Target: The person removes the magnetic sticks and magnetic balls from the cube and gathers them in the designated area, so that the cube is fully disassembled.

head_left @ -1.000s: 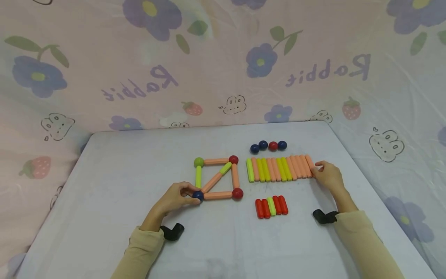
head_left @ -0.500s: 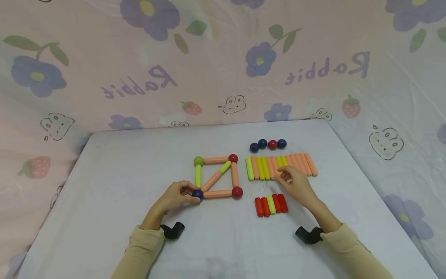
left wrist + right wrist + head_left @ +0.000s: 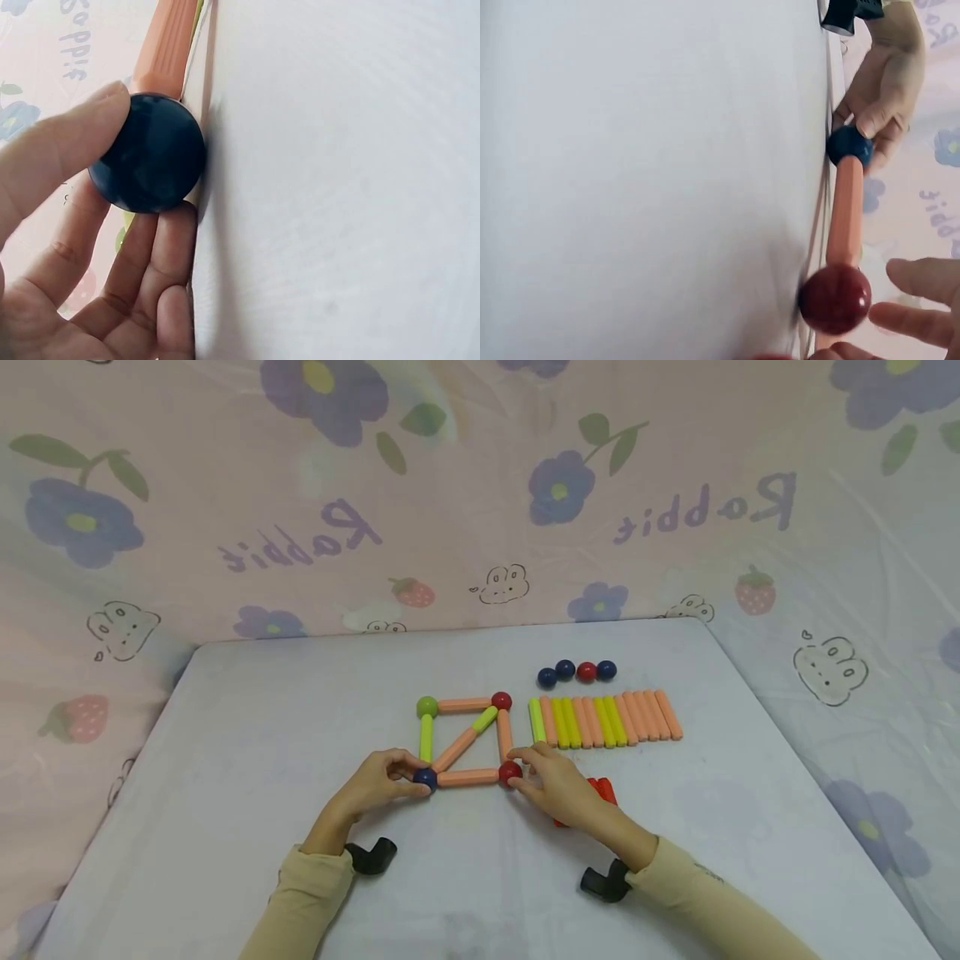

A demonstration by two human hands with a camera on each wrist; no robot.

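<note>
Right hand (image 3: 558, 783) now at the frame (image 3: 459, 748).
We note it left the sticks (image 3: 598, 722) at three o'clock; half-open, beside red ball (image 3: 509, 772) (four o'clock), contact unclear. Our left hand (image 3: 384, 779) pinches blue ball (image 3: 425, 778), eight o'clock: both near corners attended.

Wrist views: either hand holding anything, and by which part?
Left hand holds the blue ball by opposite sides, between thumb and fingers. Right hand: fingers spread at the red ball, no closed grip visible; contact can't be told.
</note>
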